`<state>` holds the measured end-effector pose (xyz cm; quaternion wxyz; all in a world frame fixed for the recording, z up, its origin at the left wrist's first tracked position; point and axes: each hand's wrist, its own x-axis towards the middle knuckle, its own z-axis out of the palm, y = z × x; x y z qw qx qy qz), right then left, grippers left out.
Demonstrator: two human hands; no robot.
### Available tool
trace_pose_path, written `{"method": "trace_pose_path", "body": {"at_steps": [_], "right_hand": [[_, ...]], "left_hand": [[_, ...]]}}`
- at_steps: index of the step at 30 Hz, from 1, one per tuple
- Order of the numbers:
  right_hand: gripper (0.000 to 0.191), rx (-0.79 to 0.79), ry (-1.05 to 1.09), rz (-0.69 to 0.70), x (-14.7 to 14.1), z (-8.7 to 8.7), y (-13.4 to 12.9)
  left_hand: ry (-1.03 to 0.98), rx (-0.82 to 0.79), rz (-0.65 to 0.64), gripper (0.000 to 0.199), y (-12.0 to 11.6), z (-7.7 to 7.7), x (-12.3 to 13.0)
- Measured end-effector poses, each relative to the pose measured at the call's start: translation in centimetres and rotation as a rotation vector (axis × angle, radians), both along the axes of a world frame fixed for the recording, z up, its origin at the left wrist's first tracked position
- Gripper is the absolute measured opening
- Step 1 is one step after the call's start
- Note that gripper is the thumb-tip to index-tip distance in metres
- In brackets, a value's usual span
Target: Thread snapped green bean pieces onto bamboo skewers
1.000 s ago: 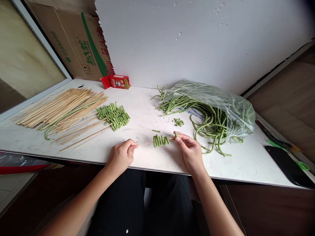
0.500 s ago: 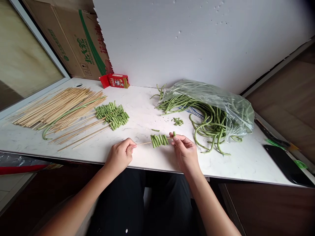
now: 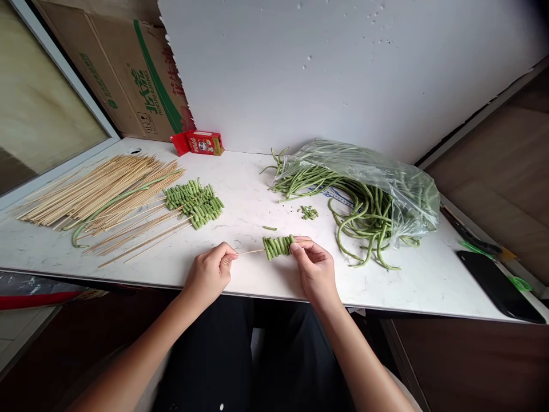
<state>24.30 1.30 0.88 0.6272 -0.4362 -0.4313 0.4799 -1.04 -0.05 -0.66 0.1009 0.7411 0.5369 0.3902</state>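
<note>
Along the pale surface (image 3: 240, 177), left of the loaded skewer (image 3: 251, 251), we see bare sticks (image 3: 94, 189) and finished bean skewers (image 3: 195, 201). Our left hand (image 3: 210, 269) pinches its bare left end between closed fingers; our right hand's (image 3: 317, 269) fingers press the rightmost bean piece (image 3: 292, 240) on it. Right of it, long beans (image 3: 364, 200) spill from a bag (image 3: 414, 189).

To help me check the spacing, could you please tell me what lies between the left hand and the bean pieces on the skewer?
Only a bare stretch of the skewer lies between the left hand and the bean pieces, as the head view shows.
</note>
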Motion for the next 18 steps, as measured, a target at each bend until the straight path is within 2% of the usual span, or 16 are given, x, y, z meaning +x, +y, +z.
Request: {"method": "trace_pose_path", "body": {"at_steps": [5, 9, 11, 13, 16, 18], "right_hand": [[0.018, -0.039, 0.003, 0.040, 0.2, -0.4, 0.1], [0.029, -0.073, -0.076, -0.012, 0.5, 0.0, 0.1], [0.033, -0.103, -0.223, -0.049, 0.8, 0.5, 0.3], [0.029, -0.070, -0.463, -0.058, 1.0, 1.0, 0.8], [0.017, 0.094, -0.824, -0.027, 0.8, 1.4, 2.4], [0.013, 0.194, -0.979, 0.006, 0.3, 1.3, 3.8]], "left_hand": [[-0.003, -0.012, -0.002, 0.019, 0.0, 0.1, 0.0], [-0.035, -0.027, 0.047, 0.021, 0.1, 0.3, 0.0], [-0.061, -0.036, 0.078, 0.022, 0.1, 0.4, 0.1], [-0.084, -0.040, 0.099, 0.023, 0.1, 0.4, 0.2], [-0.094, -0.026, 0.106, 0.023, 0.0, 0.5, 0.2], [-0.092, -0.015, 0.102, 0.024, 0.0, 0.6, 0.2]]}}
